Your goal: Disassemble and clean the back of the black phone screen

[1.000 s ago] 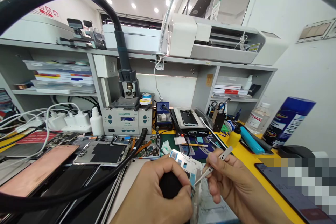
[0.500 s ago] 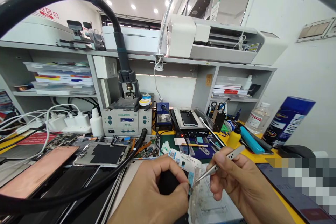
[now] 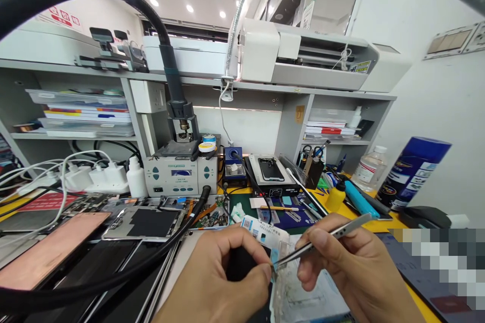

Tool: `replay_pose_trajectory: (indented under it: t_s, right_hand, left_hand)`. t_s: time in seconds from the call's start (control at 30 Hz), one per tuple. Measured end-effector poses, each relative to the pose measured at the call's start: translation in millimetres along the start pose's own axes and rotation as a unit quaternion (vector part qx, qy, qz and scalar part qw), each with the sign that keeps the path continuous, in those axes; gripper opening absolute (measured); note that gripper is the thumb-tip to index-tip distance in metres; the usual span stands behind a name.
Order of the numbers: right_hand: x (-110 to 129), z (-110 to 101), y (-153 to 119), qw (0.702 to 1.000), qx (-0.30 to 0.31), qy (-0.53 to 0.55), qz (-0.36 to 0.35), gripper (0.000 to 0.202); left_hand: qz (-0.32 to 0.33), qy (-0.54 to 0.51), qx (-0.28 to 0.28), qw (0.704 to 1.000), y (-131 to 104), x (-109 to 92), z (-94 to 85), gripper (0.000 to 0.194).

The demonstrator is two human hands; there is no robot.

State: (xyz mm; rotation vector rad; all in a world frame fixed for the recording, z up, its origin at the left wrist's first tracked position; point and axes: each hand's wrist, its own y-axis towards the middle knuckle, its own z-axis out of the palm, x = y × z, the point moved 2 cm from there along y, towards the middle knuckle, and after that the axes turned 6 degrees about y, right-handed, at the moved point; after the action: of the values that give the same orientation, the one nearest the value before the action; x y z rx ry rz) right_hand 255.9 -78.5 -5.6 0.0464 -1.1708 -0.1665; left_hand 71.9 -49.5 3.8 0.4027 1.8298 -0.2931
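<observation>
At the bottom centre my left hand (image 3: pixel 231 272) is closed, thumb and index fingertip pinched on something too small to make out. My right hand (image 3: pixel 341 252) is closed around silver tweezers (image 3: pixel 322 242), which slant down to the left. Their tips meet the left fingertips. Under the hands lies a clear plastic case (image 3: pixel 303 292), partly hidden by them. Behind it is a white card (image 3: pixel 261 229) with a printed code. A black object (image 3: pixel 240 262) shows inside the curl of the left hand.
A black hose (image 3: pixel 151 267) crosses the left side over flat dark panels. Behind stand a grey soldering station (image 3: pixel 182 176) and a black box with a phone frame (image 3: pixel 271 169) on top. A yellow bottle (image 3: pixel 336 196) and a blue spray can (image 3: pixel 413 171) are at right.
The tweezers have swung to a flatter slant, and their tips have moved left to the left fingertips. The view has shifted slightly. My left hand keeps its pinch.
</observation>
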Motion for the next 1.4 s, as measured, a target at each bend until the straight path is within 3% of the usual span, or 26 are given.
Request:
replay_pose_trajectory:
  t_s: [0.63, 1.0, 1.2, 1.4]
  right_hand:
    - [0, 2, 0, 1.000, -0.002, -0.018, -0.001, 0.032]
    - [-3, 1, 4, 0.993, 0.031, 0.044, 0.101, 0.034]
    - [-1, -3, 5, 0.994, 0.019, 0.052, 0.090, 0.032]
    - [6, -3, 6, 0.994, -0.004, 0.086, 0.073, 0.034]
  left_hand:
    - [0.003, 0.031, -0.007, 0.999, 1, 1, 1.3, 0.010]
    - [-0.015, 0.010, 0.010, 1.000, 2, 4, 4.8, 0.002]
    - [-0.010, -0.018, -0.014, 1.000, 1, -2, 0.9, 0.006]
    - [-0.024, -0.036, 0.010, 0.999, -1, -6, -2.9, 0.019]
